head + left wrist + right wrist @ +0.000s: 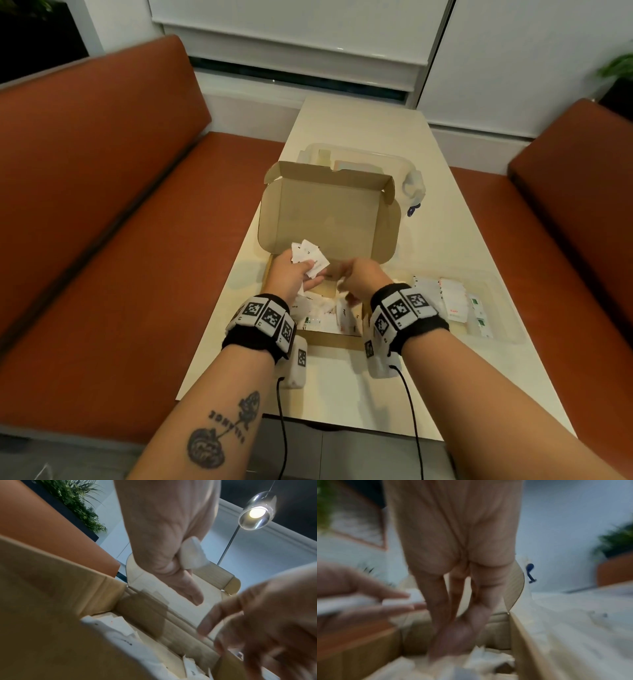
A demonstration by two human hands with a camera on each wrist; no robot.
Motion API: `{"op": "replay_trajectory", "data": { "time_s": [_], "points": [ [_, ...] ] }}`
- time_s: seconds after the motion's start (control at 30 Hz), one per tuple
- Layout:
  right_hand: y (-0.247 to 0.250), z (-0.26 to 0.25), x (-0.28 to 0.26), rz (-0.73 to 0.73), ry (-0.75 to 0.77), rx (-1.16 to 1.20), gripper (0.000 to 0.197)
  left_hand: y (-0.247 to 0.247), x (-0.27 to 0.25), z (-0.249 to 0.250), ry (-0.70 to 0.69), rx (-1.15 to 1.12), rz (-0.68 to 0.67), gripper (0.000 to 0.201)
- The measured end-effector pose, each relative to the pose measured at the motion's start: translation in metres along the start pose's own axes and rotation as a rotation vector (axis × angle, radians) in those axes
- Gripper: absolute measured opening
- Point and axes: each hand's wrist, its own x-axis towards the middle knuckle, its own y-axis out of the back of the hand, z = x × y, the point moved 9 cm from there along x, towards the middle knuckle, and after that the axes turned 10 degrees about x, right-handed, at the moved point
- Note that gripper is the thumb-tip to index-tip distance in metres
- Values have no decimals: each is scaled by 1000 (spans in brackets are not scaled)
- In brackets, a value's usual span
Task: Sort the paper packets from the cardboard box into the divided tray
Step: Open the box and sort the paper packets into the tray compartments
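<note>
The open cardboard box (329, 212) stands mid-table with its lid up and loose white paper packets (322, 313) in its base. My left hand (310, 272) hovers over the box's left side and grips a fanned bunch of white packets (310, 255), seen as a white wad (192, 553) against the palm in the left wrist view. My right hand (352, 291) points its fingers (453, 628) down among the packets in the box; blur hides whether they pinch one. The clear divided tray (507, 329) lies right of the box with packets in its compartments.
A clear lidded plastic container (376, 159) sits behind the box lid. The pale table (342, 394) is narrow, with orange bench seats on the left (102, 205) and right (565, 205). Cables run from both wristbands toward the near table edge.
</note>
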Motion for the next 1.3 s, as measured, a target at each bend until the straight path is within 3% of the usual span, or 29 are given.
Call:
{"op": "replay_trajectory", "data": {
  "time_s": [0.1, 0.27, 0.4, 0.6, 0.73, 0.9, 0.97, 1.1, 1.2, 1.3],
  "points": [
    [-25, 6, -5, -186, 27, -487, 43, 2, -1, 0, 2, -4, 7, 25],
    [-29, 0, -4, -111, 116, -704, 27, 3, -5, -5, 20, 4, 6, 26],
    [-18, -5, -2, -58, 144, -588, 18, 8, -7, -9, 23, 48, 26, 27],
    [19, -42, -11, 128, 261, -25, 2, 4, -10, -10, 57, 161, -3, 26],
    [16, -49, -9, 138, 261, 37, 5, -9, -13, -4, 8, 108, -79, 17],
    [6, -34, -4, 152, 202, 131, 13, 1, -10, -3, -23, 169, 18, 24],
    [1, -23, -3, 108, 143, 71, 18, 12, -9, -4, -19, 156, 90, 27],
    [-34, 4, -6, -211, 20, -473, 40, 22, -6, -2, -16, 154, 141, 33],
    [-41, 16, -7, -257, 8, -598, 53, 20, -4, -3, -5, 149, 140, 33],
    [-46, 19, -5, -267, 50, -630, 52, 16, -2, -5, 8, 153, 133, 35]
  ]
}}
